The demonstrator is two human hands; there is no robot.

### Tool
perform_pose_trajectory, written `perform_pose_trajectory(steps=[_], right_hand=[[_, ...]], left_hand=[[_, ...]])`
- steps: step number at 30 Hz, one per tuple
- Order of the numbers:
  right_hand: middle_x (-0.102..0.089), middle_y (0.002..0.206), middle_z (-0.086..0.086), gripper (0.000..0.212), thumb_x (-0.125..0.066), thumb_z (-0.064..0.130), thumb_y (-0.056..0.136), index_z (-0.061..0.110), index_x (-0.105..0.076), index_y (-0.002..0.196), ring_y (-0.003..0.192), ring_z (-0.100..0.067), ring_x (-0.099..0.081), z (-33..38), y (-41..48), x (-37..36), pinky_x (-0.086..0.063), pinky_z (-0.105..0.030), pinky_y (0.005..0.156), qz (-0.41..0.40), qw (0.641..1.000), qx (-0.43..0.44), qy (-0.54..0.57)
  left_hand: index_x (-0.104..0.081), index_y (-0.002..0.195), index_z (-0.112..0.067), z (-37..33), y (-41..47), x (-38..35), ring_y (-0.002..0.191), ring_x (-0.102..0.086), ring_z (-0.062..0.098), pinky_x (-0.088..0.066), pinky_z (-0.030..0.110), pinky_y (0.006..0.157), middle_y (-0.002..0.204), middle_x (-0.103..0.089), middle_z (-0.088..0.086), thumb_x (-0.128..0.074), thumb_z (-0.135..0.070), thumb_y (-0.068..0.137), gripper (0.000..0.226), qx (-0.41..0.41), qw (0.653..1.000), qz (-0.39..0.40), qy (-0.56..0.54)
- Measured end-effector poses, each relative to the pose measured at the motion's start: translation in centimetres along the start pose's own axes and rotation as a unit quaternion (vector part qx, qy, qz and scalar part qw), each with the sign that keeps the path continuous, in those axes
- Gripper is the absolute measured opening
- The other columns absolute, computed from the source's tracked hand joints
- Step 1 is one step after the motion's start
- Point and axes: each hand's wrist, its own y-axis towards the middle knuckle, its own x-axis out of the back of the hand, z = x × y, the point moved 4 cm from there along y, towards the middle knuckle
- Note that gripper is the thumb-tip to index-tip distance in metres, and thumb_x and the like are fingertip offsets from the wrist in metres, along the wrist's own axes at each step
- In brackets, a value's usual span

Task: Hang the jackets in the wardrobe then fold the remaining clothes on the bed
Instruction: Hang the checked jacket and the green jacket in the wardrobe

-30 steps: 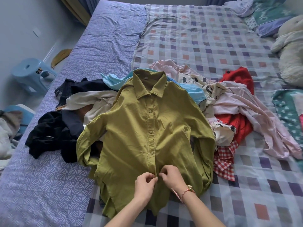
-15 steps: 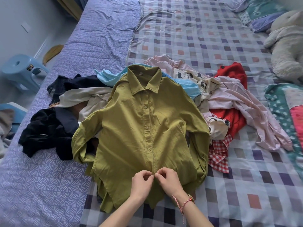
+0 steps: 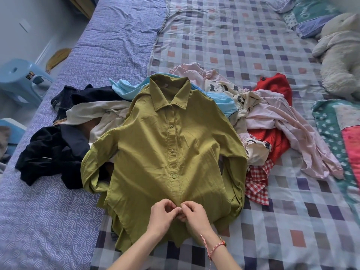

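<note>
Near the bed's front edge, an olive-green shirt [image 3: 167, 152] lies face up, collar far. Both the left hand [image 3: 162, 216] and right hand [image 3: 193, 216] pinch its button placket close to the hem. Dark clothes [image 3: 52, 152] sit left, red and pink garments [image 3: 276, 133] right, on the checked sheet [image 3: 272, 45].

The lone head camera is looking forward and down from the near edge of the bed [image 3: 253, 45], close over the olive shirt [image 3: 165, 152], with the pillow [image 3: 311, 18] lying at one o'clock.
</note>
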Motion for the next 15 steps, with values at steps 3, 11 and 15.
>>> perform_pose_trajectory(steps=[3,11,15], right_hand=[[-0.065,0.071,0.002,0.017,-0.060,0.028,0.088,0.018,-0.061,0.074,0.066,-0.009,-0.058,0.2,-0.2,-0.5,-0.050,-0.024,0.066,-0.024,0.999,0.009,-0.039],[-0.063,0.064,0.007,0.029,-0.063,0.017,0.085,0.026,-0.058,0.058,0.077,-0.019,-0.061,1.1,-0.3,-0.2,-0.049,-0.029,0.074,-0.171,0.985,-0.016,-0.034],[-0.062,0.065,0.009,0.031,-0.062,0.015,0.087,0.028,-0.056,0.059,0.071,-0.014,-0.060,1.1,-0.3,0.0,-0.042,-0.022,0.066,-0.167,0.985,-0.018,-0.040]], left_hand=[[-0.054,0.060,-0.021,-0.5,-0.4,-0.1,0.057,-0.052,0.007,-0.040,0.012,0.055,0.061,-0.059,-0.005,-0.067,-0.003,0.079,0.029,-0.032,0.999,-0.030,0.019],[-0.055,0.065,-0.028,-0.6,-0.3,-0.6,0.066,-0.056,0.002,-0.041,0.009,0.062,0.069,-0.062,-0.007,-0.069,-0.004,0.080,0.031,-0.060,0.998,-0.013,0.027],[-0.054,0.063,-0.033,-0.5,0.0,-0.5,0.063,-0.056,-0.003,-0.037,0.004,0.061,0.064,-0.060,-0.011,-0.067,-0.008,0.081,0.034,-0.070,0.997,0.013,0.042]])
